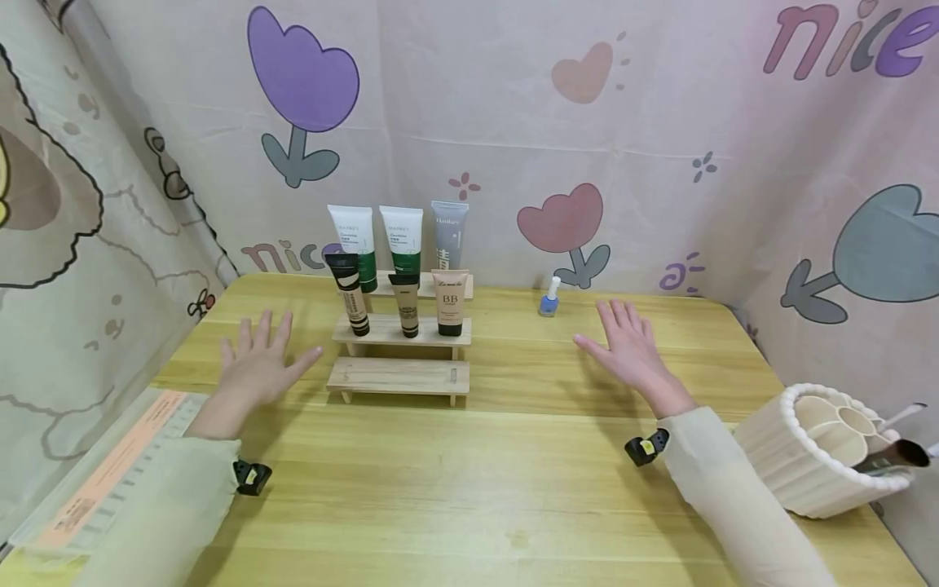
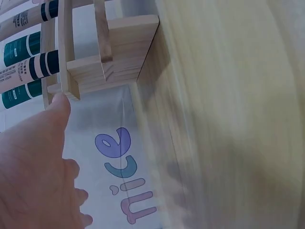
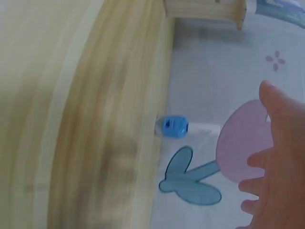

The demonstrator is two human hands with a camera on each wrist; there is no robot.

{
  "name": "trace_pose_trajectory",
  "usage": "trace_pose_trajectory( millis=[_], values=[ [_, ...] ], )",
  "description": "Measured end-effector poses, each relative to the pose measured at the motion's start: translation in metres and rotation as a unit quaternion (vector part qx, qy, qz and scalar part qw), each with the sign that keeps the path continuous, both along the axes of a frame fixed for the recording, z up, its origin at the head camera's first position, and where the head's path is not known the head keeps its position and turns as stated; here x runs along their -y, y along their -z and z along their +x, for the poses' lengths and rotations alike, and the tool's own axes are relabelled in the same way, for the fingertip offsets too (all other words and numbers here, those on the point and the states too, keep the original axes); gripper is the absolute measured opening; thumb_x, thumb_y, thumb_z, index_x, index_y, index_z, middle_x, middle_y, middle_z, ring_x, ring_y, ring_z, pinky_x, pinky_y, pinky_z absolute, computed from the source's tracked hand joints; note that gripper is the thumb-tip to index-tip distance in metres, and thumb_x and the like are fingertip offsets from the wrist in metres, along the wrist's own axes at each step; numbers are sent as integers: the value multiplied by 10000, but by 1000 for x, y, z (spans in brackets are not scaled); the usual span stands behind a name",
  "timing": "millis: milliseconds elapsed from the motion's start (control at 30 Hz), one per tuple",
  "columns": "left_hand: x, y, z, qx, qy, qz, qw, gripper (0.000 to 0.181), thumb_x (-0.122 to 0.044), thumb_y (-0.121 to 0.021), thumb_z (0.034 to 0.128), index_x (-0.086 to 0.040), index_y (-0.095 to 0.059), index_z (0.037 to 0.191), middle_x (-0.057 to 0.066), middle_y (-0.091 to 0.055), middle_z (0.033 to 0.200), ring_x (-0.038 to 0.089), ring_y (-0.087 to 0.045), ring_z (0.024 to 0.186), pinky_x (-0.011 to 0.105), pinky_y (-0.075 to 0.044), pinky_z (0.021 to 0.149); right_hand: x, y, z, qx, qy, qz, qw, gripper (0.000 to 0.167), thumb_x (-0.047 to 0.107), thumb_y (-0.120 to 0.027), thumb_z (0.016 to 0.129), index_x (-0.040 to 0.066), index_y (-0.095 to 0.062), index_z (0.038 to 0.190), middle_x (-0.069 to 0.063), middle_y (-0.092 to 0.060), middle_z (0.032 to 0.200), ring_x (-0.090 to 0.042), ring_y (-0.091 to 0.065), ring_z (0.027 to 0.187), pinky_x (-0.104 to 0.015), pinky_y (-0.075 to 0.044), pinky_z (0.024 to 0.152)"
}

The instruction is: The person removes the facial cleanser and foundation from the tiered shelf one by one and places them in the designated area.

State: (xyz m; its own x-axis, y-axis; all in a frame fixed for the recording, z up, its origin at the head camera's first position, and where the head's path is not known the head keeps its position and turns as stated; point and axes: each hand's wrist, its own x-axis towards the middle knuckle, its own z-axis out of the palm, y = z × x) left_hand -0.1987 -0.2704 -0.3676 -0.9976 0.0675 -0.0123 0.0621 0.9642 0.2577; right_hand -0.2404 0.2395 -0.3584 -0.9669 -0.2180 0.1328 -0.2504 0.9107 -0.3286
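My left hand [image 1: 257, 371], fingers spread and holding nothing, is left of a three-step wooden stand [image 1: 399, 377]. White-and-green tubes [image 1: 355, 236] and a grey-blue tube [image 1: 449, 232] stand on its top step. The middle step bears a black-capped beige tube [image 1: 350, 297], a small brown tube [image 1: 407, 306] and a pink BB tube [image 1: 451, 302]; the lowest step is bare. My right hand [image 1: 629, 346], also spread and empty, is right of a blue nail polish bottle [image 1: 548, 300] with a white cap. In the right wrist view the bottle [image 3: 175, 126] stands upright, apart from the hand [image 3: 281, 162].
A cream ribbed holder [image 1: 792, 461] with brushes stands at the table's right edge. A clear plastic case [image 1: 110, 465] with an orange strip lies at the left, partly behind the left sleeve. A patterned curtain [image 1: 484, 106] hangs behind the wooden table [image 1: 455, 489].
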Motion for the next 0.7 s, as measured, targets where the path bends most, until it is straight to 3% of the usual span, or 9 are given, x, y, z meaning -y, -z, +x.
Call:
trace_pose_trajectory(
  millis=[267,533,700],
  values=[
    [-4,6,3,-344,502,59,9981,865,-583,-337,927,-24,57,1457,255,135,1472,519,141,1279,647,129,981,31,-8,-7,-154,-603,-913,9939,800,522,-496,899,33,-199,1459,-196,-168,1493,-360,-85,1362,-533,-68,1093],
    [-11,14,6,-574,1065,627,9907,889,-477,-492,918,54,-6,1440,289,27,1473,488,20,1316,585,16,1060,75,-15,-9,-154,-986,-1771,9791,692,418,-578,893,44,-324,1417,-166,-330,1433,-331,-311,1288,-491,-259,1057],
    [-11,22,7,-656,1290,723,9868,886,-451,-544,900,104,-89,1420,305,-54,1464,473,-82,1320,558,-92,1078,105,-18,-12,-143,-1257,-2225,9667,635,376,-624,875,33,-410,1365,-136,-443,1361,-282,-410,1230,-434,-343,1020]
  ],
)
